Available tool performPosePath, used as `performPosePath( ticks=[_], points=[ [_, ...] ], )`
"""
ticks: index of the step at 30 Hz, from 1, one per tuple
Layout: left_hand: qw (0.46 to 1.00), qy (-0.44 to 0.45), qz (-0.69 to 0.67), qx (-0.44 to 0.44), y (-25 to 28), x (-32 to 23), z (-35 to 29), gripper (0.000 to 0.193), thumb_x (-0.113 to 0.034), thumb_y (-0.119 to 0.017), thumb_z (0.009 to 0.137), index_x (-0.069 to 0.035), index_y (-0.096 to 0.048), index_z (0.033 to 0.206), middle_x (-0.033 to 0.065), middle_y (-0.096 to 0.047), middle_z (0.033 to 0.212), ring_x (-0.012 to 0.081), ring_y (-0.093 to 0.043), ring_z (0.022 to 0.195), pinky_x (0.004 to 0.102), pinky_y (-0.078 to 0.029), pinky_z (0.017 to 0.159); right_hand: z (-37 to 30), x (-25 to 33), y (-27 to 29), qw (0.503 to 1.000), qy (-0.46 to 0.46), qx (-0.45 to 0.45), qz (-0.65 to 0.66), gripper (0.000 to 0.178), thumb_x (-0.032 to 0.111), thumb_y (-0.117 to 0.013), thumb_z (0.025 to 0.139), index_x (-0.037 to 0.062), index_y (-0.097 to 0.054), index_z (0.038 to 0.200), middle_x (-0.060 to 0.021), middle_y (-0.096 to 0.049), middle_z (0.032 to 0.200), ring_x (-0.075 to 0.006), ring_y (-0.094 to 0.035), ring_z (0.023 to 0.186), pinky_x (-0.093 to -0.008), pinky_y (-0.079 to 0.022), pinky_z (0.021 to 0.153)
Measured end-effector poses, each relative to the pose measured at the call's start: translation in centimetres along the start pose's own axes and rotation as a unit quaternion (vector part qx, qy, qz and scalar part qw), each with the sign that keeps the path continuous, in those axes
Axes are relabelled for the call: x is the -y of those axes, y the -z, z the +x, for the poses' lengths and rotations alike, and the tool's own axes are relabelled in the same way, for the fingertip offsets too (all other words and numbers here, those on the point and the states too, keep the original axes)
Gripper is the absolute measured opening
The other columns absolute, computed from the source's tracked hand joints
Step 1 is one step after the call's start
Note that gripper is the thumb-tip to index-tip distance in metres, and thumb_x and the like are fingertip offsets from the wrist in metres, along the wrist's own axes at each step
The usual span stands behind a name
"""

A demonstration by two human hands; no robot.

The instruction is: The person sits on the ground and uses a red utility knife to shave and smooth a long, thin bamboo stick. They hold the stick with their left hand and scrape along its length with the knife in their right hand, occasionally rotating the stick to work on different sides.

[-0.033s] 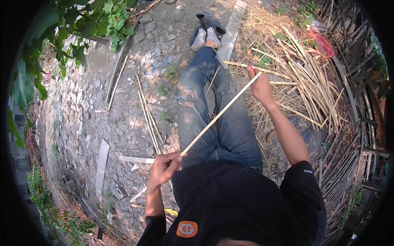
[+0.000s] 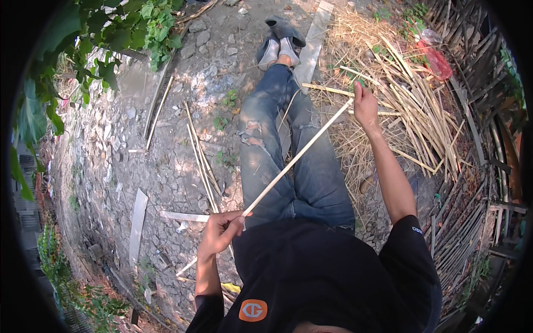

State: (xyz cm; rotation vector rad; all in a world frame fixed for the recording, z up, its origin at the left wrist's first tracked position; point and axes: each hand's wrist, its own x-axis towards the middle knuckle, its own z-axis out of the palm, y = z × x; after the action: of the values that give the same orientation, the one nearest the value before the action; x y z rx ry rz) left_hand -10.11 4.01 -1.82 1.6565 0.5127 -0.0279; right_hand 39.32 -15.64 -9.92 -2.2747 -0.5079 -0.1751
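Note:
My left hand [image 2: 221,227] is closed on the near end of a long pale bamboo strip [image 2: 294,161], by the hem of my black shirt. The strip slants up over my jeans [image 2: 272,144] to the right. Its far tip lies right beside my right hand [image 2: 366,108], which is curled with the thumb up. Whether anything sits inside those fingers is hidden. Behind that hand, other bamboo strips [image 2: 327,89] stick out from the pile.
A heap of split bamboo strips [image 2: 422,111] lies on straw to the right. A few loose strips [image 2: 201,155] and a flat board [image 2: 137,225] rest on stony ground at left. Leaves [image 2: 105,33] hang at upper left, and a red plastic bag [image 2: 437,62] lies beyond the heap.
My right hand has shifted right and slightly up, off the strip's far end. My left hand and the strip stay almost in place.

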Motion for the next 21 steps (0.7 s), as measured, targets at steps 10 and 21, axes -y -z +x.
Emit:
performPosePath(
  ticks=[10, 21],
  points=[
    [0.996, 0.024, -0.002, -0.081, -1.5, 0.4, 1.9, 0.029, -0.013, -0.058, 0.108, 0.004, -0.073, 0.125, -0.0020, -0.055, 0.066, 0.0037, -0.045, 0.059, 0.0241, -0.034, 0.054, -17.3, 14.7, 0.4, 0.912, 0.270, 0.300, 0.077, 0.041, 0.040, -0.066, 0.104, 0.0007, -0.060, 0.093, -0.0227, -0.062, 0.063, -0.0473, -0.064, 0.059, -0.0538, -0.050, 0.057],
    [0.995, 0.043, -0.010, -0.084, -0.6, 2.5, -1.0, 0.031, -0.017, -0.057, 0.109, 0.003, -0.074, 0.125, -0.0016, -0.056, 0.065, 0.0052, -0.048, 0.060, 0.0245, -0.037, 0.055, -3.6, 7.2, 2.5, 0.990, 0.029, 0.069, 0.118, 0.058, 0.046, -0.052, 0.111, -0.0040, -0.061, 0.083, -0.0156, -0.052, 0.060, -0.0248, -0.047, 0.056, -0.0429, -0.038, 0.056]
  ],
)
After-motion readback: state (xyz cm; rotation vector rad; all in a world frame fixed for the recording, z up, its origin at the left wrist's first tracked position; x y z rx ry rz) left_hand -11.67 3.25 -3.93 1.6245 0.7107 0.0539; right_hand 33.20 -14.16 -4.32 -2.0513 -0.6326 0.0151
